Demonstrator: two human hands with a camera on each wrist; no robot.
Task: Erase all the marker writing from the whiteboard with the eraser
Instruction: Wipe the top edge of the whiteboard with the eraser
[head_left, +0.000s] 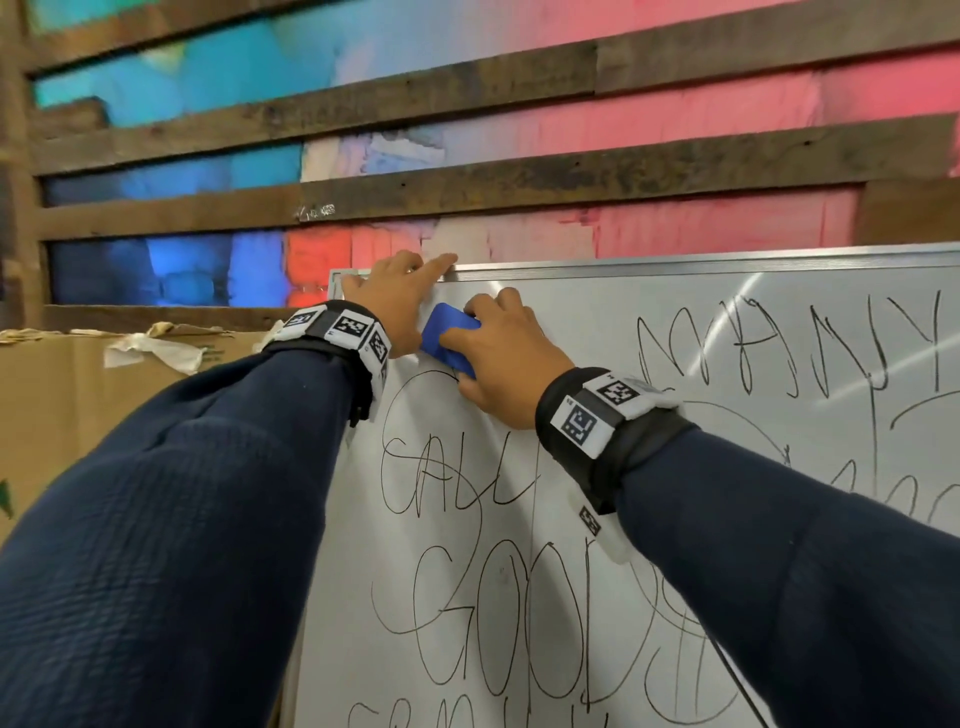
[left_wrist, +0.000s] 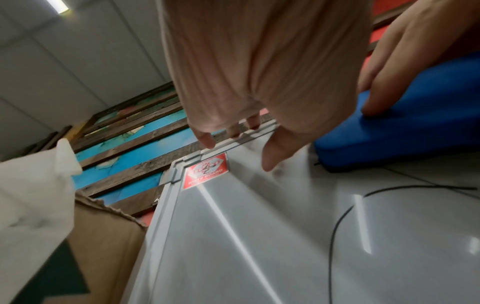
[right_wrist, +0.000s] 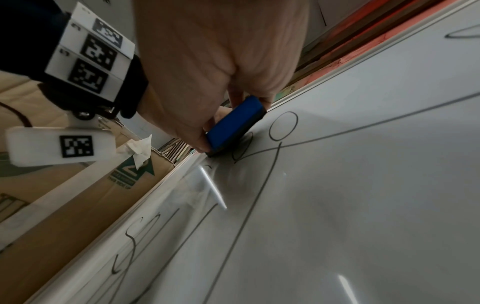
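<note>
A whiteboard (head_left: 649, 467) with a silver frame leans against the wall, covered in black marker writing (head_left: 452, 473). My right hand (head_left: 498, 358) grips a blue eraser (head_left: 448, 335) and presses it flat on the board near the top left corner. In the right wrist view the eraser (right_wrist: 235, 125) touches a scribbled loop (right_wrist: 283, 126). My left hand (head_left: 400, 291) lies on the board's top left corner, fingers straight over the frame's top edge. In the left wrist view those fingers (left_wrist: 205, 137) reach the frame above a red sticker (left_wrist: 205, 172), with the eraser (left_wrist: 405, 125) to the right.
A cardboard box (head_left: 78, 395) with torn tape stands to the left of the board. Behind is a wall of dark wooden slats (head_left: 467, 182) over blue and red panels. The board's upper middle strip (head_left: 597, 312) carries no writing.
</note>
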